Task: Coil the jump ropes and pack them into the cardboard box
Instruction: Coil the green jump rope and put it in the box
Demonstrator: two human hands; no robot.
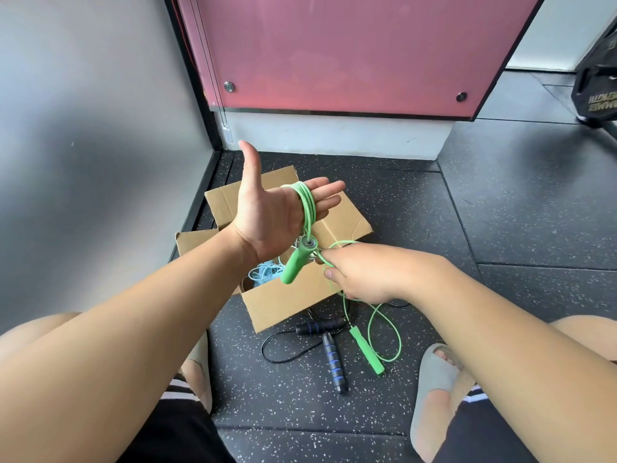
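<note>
A: Which step?
B: Coiling. The green jump rope (pixel 309 203) loops round the flat, open left hand (pixel 267 208) above the cardboard box (pixel 283 302); the right hand (pixel 364 272) pinches its cord.
A: Next?
B: Probably winding in the slack off the floor (pixel 500 228).

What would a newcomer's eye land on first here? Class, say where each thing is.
The green jump rope loops around the fingers of the raised left hand at centre, one green handle dangling above the open cardboard box. Right of it, the right hand pinches the loose cord; on the floor nearer the camera lie the second green handle and a black rope.
</note>
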